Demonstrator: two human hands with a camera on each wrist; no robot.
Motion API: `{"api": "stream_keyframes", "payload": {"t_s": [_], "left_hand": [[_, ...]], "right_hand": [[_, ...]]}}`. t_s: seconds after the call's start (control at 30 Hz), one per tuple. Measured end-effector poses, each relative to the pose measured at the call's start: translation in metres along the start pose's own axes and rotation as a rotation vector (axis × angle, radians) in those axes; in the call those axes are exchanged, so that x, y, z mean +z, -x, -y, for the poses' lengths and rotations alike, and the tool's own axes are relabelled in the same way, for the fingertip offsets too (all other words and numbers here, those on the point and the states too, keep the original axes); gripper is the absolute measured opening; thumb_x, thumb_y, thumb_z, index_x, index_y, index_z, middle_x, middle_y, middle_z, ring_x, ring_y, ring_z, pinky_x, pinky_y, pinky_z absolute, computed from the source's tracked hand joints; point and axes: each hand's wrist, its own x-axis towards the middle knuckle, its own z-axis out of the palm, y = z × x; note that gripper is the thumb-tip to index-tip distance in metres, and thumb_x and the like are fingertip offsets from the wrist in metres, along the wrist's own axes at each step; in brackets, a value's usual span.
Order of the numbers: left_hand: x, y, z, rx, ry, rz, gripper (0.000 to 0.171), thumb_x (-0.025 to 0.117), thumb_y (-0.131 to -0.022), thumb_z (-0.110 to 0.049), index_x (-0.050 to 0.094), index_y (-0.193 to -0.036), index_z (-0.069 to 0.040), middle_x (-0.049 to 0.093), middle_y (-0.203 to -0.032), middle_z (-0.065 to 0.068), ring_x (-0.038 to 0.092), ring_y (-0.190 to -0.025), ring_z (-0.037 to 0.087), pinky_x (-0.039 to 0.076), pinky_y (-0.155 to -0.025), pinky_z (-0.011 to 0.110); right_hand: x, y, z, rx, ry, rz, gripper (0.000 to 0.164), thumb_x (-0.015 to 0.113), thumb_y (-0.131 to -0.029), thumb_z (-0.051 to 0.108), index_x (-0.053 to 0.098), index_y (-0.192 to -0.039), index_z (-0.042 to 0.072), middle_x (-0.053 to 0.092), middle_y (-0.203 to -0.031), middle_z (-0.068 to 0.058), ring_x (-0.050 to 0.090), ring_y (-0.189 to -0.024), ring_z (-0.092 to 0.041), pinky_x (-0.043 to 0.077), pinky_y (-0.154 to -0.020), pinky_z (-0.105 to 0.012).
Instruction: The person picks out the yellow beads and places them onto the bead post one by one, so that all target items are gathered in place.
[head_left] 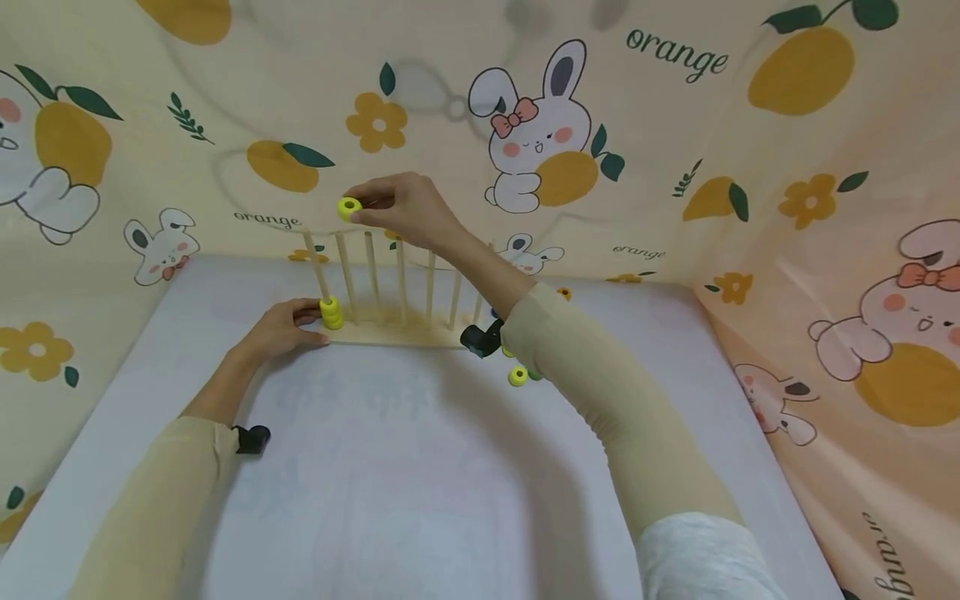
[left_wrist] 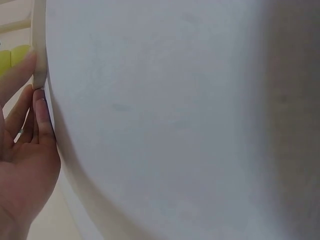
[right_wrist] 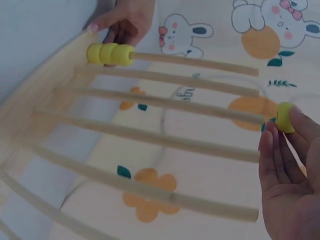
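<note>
My right hand [head_left: 412, 208] pinches a yellow bead [head_left: 348, 208] between thumb and fingertips, above the tops of the left pegs. In the right wrist view this bead [right_wrist: 285, 117] is beyond the peg ends, its hole turned toward them. The wooden peg board [head_left: 397, 333] has a row of upright pegs. Three yellow beads [head_left: 331, 313] are stacked at the bottom of its leftmost peg [head_left: 316, 262]. My left hand [head_left: 277, 333] grips the board's left end beside that stack. In the left wrist view, the thumb and fingers of this hand [left_wrist: 30, 150] are at the board's end.
Loose beads lie right of the board: a yellow bead [head_left: 518, 376], an orange bead [head_left: 564, 293] and a few others partly hidden by my right forearm. The white table [head_left: 360, 467] meets a patterned cloth [head_left: 427, 50] behind the board and on both sides.
</note>
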Motion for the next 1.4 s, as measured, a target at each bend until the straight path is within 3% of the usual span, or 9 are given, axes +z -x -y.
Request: {"api": "stream_keyframes", "payload": {"t_s": [0.7, 1.4], "left_hand": [[0.000, -0.003, -0.005, 0.017, 0.009, 0.012, 0.078, 0.076, -0.088, -0.008, 0.030, -0.149, 0.010, 0.040, -0.150, 0.028, 0.040, -0.139, 0.040, 0.033, -0.116, 0.047], [-0.002, -0.001, 0.001, 0.018, 0.000, 0.014, 0.081, 0.077, -0.087, -0.013, 0.030, -0.149, 0.010, 0.040, -0.150, 0.028, 0.040, -0.138, 0.041, 0.033, -0.116, 0.049]], "right_hand": [[0.028, -0.024, 0.015, -0.005, 0.035, 0.123, 0.031, 0.073, -0.091, 0.022, 0.072, -0.121, 0.012, 0.073, -0.110, 0.005, 0.066, -0.097, -0.001, 0.052, -0.084, -0.014], [0.040, -0.030, 0.015, 0.038, 0.124, 0.191, 0.032, 0.071, -0.093, 0.026, 0.072, -0.124, 0.016, 0.073, -0.113, 0.007, 0.065, -0.099, -0.001, 0.051, -0.083, -0.013]]}}
